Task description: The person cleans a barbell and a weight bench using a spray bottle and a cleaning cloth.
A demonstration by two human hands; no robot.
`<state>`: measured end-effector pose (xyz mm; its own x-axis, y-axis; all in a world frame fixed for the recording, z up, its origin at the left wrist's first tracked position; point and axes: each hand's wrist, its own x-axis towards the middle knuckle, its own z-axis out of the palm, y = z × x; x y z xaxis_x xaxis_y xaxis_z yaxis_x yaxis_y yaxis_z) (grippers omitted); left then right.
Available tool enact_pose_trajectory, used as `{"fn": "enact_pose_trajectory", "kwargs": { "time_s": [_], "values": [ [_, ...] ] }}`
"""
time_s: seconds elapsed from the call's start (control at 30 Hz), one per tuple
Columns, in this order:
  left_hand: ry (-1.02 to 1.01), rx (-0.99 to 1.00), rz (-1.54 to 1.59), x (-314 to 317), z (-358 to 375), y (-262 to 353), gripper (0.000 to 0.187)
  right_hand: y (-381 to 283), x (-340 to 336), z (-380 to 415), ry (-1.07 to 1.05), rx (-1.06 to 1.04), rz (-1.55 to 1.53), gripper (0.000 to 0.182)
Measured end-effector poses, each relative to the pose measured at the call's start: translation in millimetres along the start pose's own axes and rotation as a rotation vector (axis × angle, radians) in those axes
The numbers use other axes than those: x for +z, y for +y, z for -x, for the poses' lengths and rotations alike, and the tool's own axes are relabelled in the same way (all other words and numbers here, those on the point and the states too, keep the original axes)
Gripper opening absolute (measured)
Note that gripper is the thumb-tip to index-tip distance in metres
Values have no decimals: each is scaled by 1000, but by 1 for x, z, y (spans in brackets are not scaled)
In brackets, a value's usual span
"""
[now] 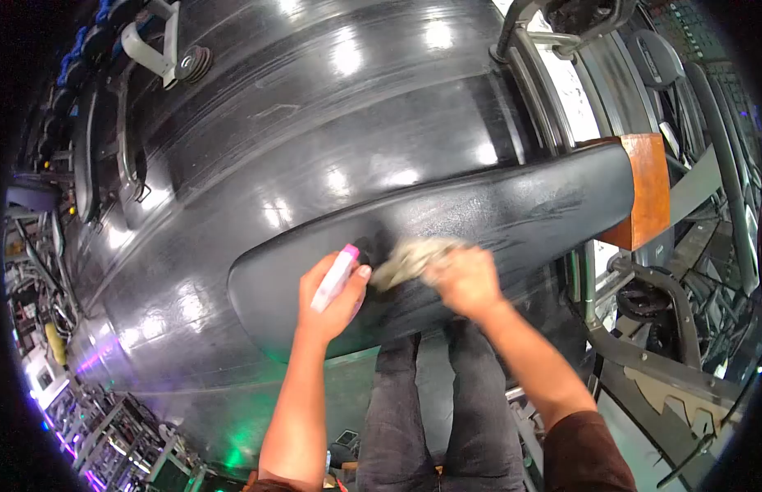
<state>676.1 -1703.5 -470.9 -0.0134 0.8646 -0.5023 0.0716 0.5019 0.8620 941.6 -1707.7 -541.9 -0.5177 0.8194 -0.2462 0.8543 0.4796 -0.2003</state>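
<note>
A long black padded bench (553, 193) stretches across the middle of the view, with wet streaks shining on its right half. My left hand (336, 299) is wrapped round a small white spray bottle (336, 279) with a pink top, held over the left part of the pad. In my right hand (467, 283) is a crumpled, pale cloth (414, 261), blurred by motion, against the middle of the pad. The fingers of that hand are partly hidden by the cloth.
An orange-brown wooden block (646, 193) stands at the bench's right end, beside metal gym frames (676, 312). A weight machine arm (151, 53) is at the upper left. Shiny black flooring (233, 156) surrounds the bench. My legs (393, 410) are close to its near edge.
</note>
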Motion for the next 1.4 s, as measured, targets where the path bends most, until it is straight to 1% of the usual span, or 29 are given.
{"fn": "enact_pose_trajectory", "kwargs": {
  "time_s": [0.03,0.07,0.1,0.13,0.17,0.23,0.27,0.3,0.33,0.37,0.4,0.43,0.5,0.6,0.63,0.7,0.73,0.8,0.87,0.9,0.93,0.97,1.0,1.07,1.1,1.17,1.3,1.33,1.4],
  "values": [
    [-6,-9,-25,9,-2,-4,18,34,-9,13,86,150,38,20],
    [-10,-19,-49,18,-5,-13,18,71,0,29,139,299,184,29],
    [-11,-26,-73,25,-8,-22,18,99,-2,36,79,536,154,38],
    [-6,2,-144,30,-9,-33,16,131,10,47,236,671,157,42],
    [9,18,-120,34,-9,-35,16,154,21,53,205,869,97,46],
    [35,50,-72,43,-10,-36,17,151,31,44,234,1021,69,50],
    [65,11,-52,47,-9,-34,15,123,31,29,310,1057,61,51],
    [87,6,-55,49,-10,-34,14,94,35,11,372,1045,77,56],
    [102,-1,-60,51,-10,-33,13,73,55,10,334,893,77,52],
    [115,-3,-66,54,-11,-31,12,45,63,9,339,721,82,43],
    [146,-27,-43,59,-12,-29,11,13,56,7,262,541,-4,31],
    [174,56,-102,58,-14,-40,10,-14,31,7,-77,339,-62,22],
    [204,144,-100,59,-19,-54,11,-35,66,39,263,-177,-107,21],
    [219,201,-235,65,-15,-64,10,14,59,46,258,-178,-197,15],
    [221,233,-306,68,-14,-68,10,46,39,48,72,-59,-157,10],
    [207,141,-277,83,-10,-49,10,130,-21,39,-264,203,-99,12],
    [208,96,-249,90,-11,-41,11,174,-6,60,58,195,95,19],
    [212,38,-217,105,-8,-26,13,244,-10,92,195,507,315,35],
    [84,244,-432,119,-7,-25,14,303,8,114,293,942,163,35],
    [21,352,-540,127,-7,-23,14,304,-4,116,292,1096,13,38],
    [-13,260,-489,146,-1,-9,16,307,7,121,343,1047,8,39],
    [-52,267,-470,164,-1,-5,16,309,25,127,389,999,3,40],
    [-88,293,-521,185,0,1,17,301,34,125,498,966,-20,42],
    [-153,418,-412,233,-4,10,19,291,44,128,519,990,-108,42],
    [-180,410,-403,253,-6,12,19,290,46,130,530,989,-128,42],
    [-208,448,-337,287,-16,13,18,297,43,131,495,1001,-181,43],
    [-299,445,-323,320,-28,16,16,334,8,152,312,792,-192,41],
    [-298,455,-302,320,-31,12,16,349,1,153,291,828,-81,40],
    [-300,447,-298,314,-36,8,14,380,3,147,386,1006,-84,39]
  ]
}}
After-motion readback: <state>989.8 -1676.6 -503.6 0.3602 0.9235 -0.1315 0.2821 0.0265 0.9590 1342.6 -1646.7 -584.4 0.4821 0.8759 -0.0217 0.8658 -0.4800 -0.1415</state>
